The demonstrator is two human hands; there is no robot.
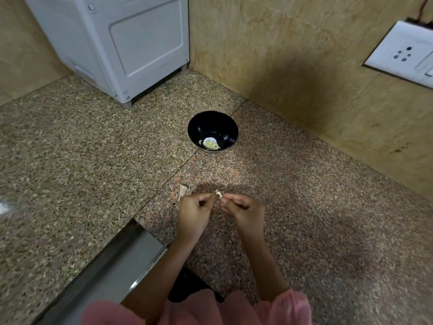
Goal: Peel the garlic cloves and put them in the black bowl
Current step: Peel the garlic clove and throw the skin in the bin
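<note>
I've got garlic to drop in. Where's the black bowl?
In the head view, the black bowl sits on the counter at centre, right of the white appliance, near the wall corner.

It looked like a home kitchen. A black bowl [212, 121] sat on a speckled granite counter [70, 148]. A white appliance [121, 43] stood behind and left of the bowl, beige wall tiles [281, 55] rose behind it, a white socket plate [403, 52] hung to its upper right, and a steel rim [121, 261] lay nearer, to its left.

Dim warm indoor light, soft shadows at right, wide-angle bending at edges, slight blur
</note>
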